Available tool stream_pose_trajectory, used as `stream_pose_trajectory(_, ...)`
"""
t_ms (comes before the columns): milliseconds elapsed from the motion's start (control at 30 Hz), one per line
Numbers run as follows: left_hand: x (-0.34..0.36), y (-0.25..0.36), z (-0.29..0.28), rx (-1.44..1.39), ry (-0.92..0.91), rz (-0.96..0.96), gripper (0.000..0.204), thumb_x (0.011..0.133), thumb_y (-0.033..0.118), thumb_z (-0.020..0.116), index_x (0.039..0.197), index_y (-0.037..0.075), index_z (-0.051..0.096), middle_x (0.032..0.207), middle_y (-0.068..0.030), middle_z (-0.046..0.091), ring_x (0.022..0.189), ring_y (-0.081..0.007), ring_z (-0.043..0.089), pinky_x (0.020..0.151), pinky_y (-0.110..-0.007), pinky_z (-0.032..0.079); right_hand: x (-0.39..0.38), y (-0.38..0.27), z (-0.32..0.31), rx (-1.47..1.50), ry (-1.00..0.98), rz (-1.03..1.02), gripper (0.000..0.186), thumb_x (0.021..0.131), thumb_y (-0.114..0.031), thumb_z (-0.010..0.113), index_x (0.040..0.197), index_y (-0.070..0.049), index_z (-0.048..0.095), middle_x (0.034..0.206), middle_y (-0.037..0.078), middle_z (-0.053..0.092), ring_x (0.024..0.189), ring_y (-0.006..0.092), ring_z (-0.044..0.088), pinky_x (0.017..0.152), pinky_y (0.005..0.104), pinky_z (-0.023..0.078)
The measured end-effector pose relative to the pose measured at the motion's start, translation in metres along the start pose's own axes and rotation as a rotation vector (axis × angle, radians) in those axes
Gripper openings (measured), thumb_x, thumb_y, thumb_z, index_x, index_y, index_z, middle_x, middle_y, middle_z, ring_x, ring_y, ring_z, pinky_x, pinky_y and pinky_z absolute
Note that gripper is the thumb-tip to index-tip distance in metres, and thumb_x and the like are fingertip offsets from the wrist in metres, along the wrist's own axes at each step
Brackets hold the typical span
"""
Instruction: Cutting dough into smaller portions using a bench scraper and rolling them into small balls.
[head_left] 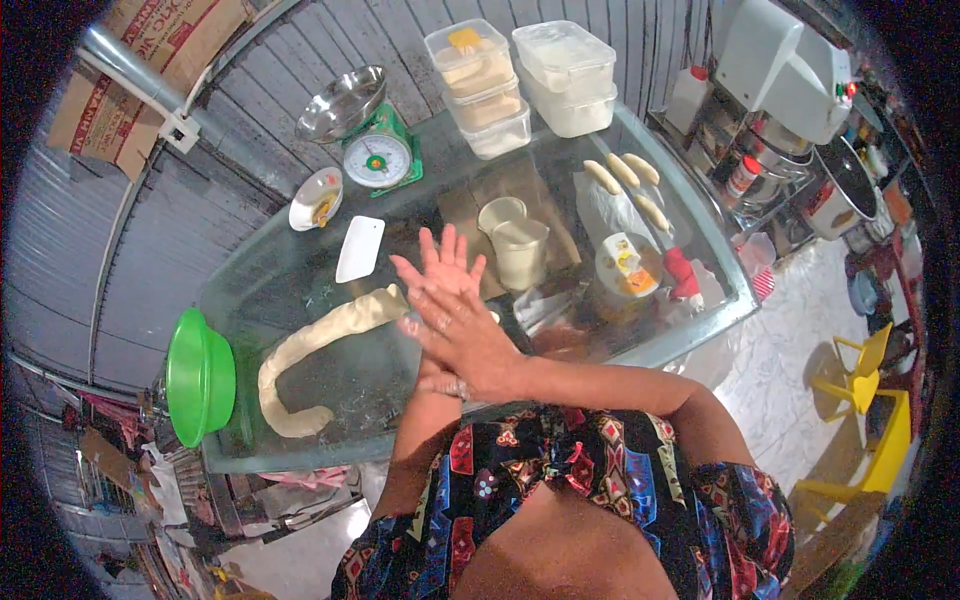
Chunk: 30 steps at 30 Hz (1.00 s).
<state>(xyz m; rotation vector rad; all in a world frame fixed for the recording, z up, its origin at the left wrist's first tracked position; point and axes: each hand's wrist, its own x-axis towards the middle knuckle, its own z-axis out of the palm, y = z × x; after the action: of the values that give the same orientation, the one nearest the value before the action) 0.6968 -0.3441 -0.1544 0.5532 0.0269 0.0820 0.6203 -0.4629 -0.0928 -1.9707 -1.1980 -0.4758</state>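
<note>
My left hand (447, 262) is held palm up above the glass table, its fingers spread. Across its palm and wrist lies my right hand (468, 338), fingers stretched out, with pale flour or dough smears on them. Both hands hold no object. Beside them, to the left, a thick rope of pale dough (330, 333) rests on the table in a hook shape, one end near my fingers. A white flat scraper (360, 250) lies just beyond the dough.
The glass table (400, 455) carries a green basin (200, 378), a green scale (384, 160), a small bowl (316, 200), stacked tubs (487, 90), beige cups (520, 252), shaped dough pieces (622, 175) and a plate (610, 262). A mixer (780, 70) and yellow chair (862, 375) stand right.
</note>
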Motion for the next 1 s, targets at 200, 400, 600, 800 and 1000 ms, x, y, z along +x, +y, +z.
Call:
stream_pose_trajectory(200,-0.054,-0.039,0.068,-0.023,-0.178,-0.174,0.087,0.076,0.079,0.029,0.142,0.022,0.023,0.146,-0.0051,0.025,0.134,-0.0271,0.021,0.108,-0.052,0.012,0.010,0.122,0.011,-0.138,0.110,0.331,0.062,0.087,-0.048,0.047,0.137,-0.013,0.036,0.141,0.020,0.031,0.127,0.0366,0.034,0.102,0.0531,0.024)
stream_pose_trajectory(400,-0.065,-0.050,0.075,0.073,-0.153,-0.243,0.093,0.075,0.080,0.026,0.144,0.018,0.016,0.149,-0.0045,0.017,0.137,-0.0259,0.016,0.110,-0.045,0.013,0.009,0.125,-0.014,0.166,0.173,0.695,0.060,0.091,-0.044,0.043,0.138,-0.009,0.033,0.140,0.023,0.030,0.127,0.0381,0.033,0.102,0.0509,0.024)
stream_pose_trajectory(600,-0.022,-0.029,0.017,0.098,0.039,-0.152,0.080,0.081,0.073,0.030,0.143,0.023,0.022,0.149,-0.0082,0.015,0.136,-0.0279,0.016,0.107,-0.050,0.020,-0.007,0.043,0.008,0.111,0.025,0.419,0.068,0.089,-0.050,0.042,0.142,-0.011,0.024,0.145,0.022,0.022,0.133,0.0397,0.022,0.103,0.0559,0.019)
stream_pose_trajectory(800,-0.019,-0.035,0.014,0.110,-0.162,-0.094,0.079,0.082,0.072,0.028,0.143,0.023,0.023,0.149,-0.0082,0.019,0.136,-0.0291,0.017,0.108,-0.052,0.016,-0.010,0.055,0.005,0.044,0.013,0.380,0.068,0.086,-0.053,0.044,0.142,-0.019,0.023,0.149,0.017,0.008,0.133,0.0435,0.017,0.099,0.0663,0.016)
stream_pose_trajectory(1000,-0.036,-0.051,0.055,-0.237,-0.066,-0.356,0.078,0.083,0.067,0.036,0.135,0.010,0.036,0.138,-0.0100,0.038,0.128,-0.0269,0.034,0.106,-0.048,0.023,0.020,0.097,-0.052,1.151,0.262,1.182,0.066,0.089,-0.059,0.037,0.139,-0.016,0.034,0.141,0.017,0.032,0.129,0.0327,0.031,0.101,0.0496,0.029)
